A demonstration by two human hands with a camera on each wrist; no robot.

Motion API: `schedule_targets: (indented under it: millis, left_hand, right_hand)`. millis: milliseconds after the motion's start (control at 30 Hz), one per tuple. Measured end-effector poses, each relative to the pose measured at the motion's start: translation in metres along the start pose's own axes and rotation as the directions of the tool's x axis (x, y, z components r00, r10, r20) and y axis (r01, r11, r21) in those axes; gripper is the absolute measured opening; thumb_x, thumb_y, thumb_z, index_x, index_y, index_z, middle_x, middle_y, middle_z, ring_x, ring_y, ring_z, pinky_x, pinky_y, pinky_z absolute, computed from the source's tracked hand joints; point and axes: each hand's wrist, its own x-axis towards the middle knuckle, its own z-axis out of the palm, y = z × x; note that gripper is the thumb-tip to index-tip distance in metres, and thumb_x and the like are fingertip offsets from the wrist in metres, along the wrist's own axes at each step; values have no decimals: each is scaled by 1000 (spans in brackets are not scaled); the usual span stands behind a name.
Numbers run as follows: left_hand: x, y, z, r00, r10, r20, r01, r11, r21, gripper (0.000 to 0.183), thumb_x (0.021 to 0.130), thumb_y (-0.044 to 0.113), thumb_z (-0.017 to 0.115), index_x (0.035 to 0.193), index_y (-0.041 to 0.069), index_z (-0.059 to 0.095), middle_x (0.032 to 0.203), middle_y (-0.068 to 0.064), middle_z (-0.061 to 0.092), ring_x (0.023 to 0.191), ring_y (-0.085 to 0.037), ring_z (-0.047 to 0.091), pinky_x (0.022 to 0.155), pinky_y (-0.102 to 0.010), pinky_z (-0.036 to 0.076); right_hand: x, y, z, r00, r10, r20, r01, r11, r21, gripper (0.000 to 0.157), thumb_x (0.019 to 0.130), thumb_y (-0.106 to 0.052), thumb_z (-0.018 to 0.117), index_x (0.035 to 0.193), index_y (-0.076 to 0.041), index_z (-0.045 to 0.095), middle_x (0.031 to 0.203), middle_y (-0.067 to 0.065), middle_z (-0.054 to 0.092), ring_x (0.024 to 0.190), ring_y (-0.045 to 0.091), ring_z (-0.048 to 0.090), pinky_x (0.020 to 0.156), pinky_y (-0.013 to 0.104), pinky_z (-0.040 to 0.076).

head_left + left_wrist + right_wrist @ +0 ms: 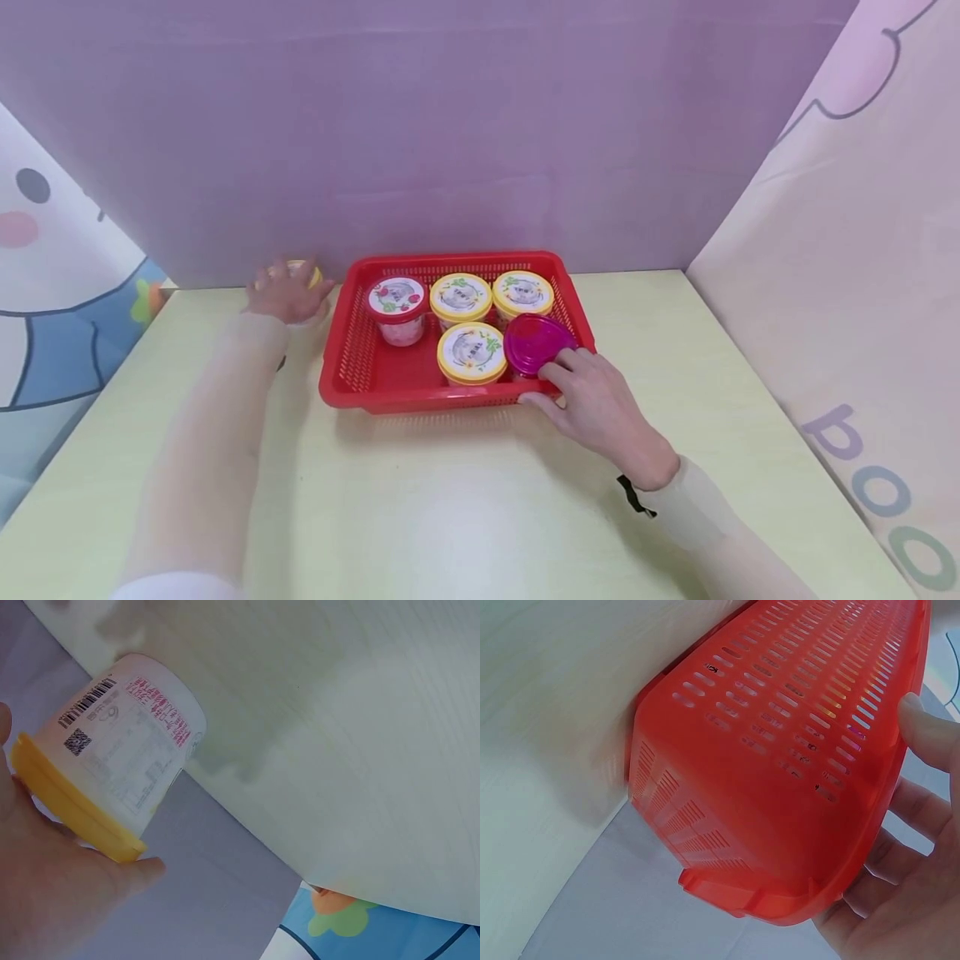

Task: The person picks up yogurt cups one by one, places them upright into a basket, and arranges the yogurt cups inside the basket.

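At the back left, my left hand [288,293] grips a yellow-lidded tub [124,742] from above, its fingers spread round the lid. The tub's printed white side and barcode show in the left wrist view. My right hand [600,408] is at the front right corner of a red basket [390,392]. Its bent fingers hold the edge of a tub with a tilted purple lid [534,343], and its thumb lies at the basket's rim. The right wrist view shows the basket's slotted wall [780,727], which hides most of the tub's body.
Inside the basket stand three yellow-lidded tubs [471,354] and one red-lidded tub [397,312]. The pale table [450,508] meets a purple backdrop [442,167] close behind the basket. Printed side panels [847,317] flank the table.
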Motion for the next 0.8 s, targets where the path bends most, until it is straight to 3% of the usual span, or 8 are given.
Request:
schedule_targets:
  millis: [267, 467, 600, 800]
  left_hand:
    - [-2, -3, -4, 1000, 8, 11, -8, 1000, -7, 74, 100, 53, 45, 161, 18, 21, 156, -34, 15, 138, -62, 13, 105, -81, 18]
    - [-6, -1, -10, 999, 24, 40, -26, 999, 28, 74, 93, 46, 59, 153, 15, 30, 141, -32, 29, 126, -59, 25, 96, -80, 34]
    - [-12, 3, -14, 997, 17, 73, -21, 998, 53, 77, 90, 47, 65, 152, 16, 31, 137, -31, 31, 123, -57, 27, 91, -76, 43]
    - [-23, 7, -19, 993, 15, 120, -26, 995, 92, 79, 90, 51, 65, 154, 16, 32, 142, -31, 28, 127, -58, 25, 92, -77, 42]
  right_hand:
    - [1, -1, 0, 1000, 8, 8, -8, 1000, -5, 47, 77, -46, 87, 102, -8, 75, 93, 4, 66, 86, 20, 60, 74, 38, 56]
    - [1, -1, 0, 1000, -1, -1, 1, 1000, -6, 46, 78, -45, 87, 101, -8, 74, 92, 4, 65, 84, 20, 60, 73, 37, 56]
    - [1, -1, 1, 1000, -2, 0, 2, 1000, -5, 45, 78, -46, 87, 101, -8, 74, 93, 5, 65, 85, 20, 60, 74, 38, 56]
    - [0, -1, 1, 1000, 6, 4, -6, 1000, -2, 45, 79, -45, 86, 101, -8, 74, 92, 4, 65, 84, 19, 59, 73, 37, 56]
